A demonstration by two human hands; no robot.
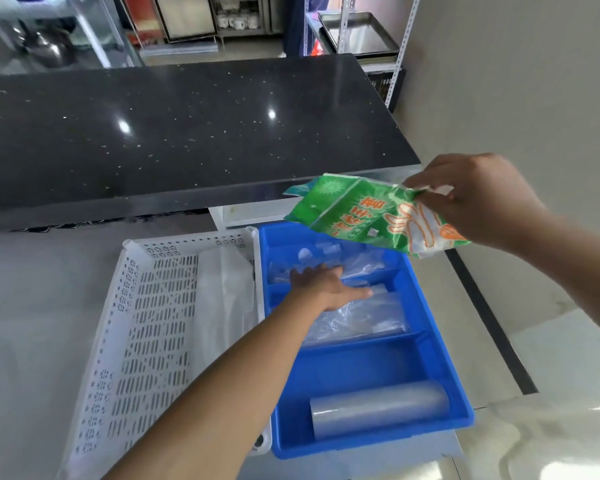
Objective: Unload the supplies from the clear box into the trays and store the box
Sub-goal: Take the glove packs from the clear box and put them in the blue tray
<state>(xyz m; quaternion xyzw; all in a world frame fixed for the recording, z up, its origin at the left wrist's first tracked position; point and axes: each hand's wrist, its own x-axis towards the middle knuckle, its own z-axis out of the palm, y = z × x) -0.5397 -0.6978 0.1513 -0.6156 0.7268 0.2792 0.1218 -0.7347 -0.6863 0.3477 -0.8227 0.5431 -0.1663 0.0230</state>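
Note:
My right hand (478, 199) pinches one end of a green printed packet (357, 213) and holds it in the air above the far right corner of the blue divided tray (444, 372). My left hand (326, 285) lies flat, fingers straight, on clear plastic bags (357, 317) in the tray's middle compartment. More clear wrapped items (329, 254) fill the far compartment. A clear roll (378, 407) lies in the near compartment. A white perforated tray (146, 341) stands to the left of the blue one, with a whitish plastic bag (222, 299) along its right side. No clear box is in view.
Both trays sit on a grey surface (32, 323). Behind them runs a black speckled countertop (187, 133). A metal shelf rack with steel pans (357, 36) stands at the back right. A pale wall and floor with a dark strip (492, 323) lie to the right.

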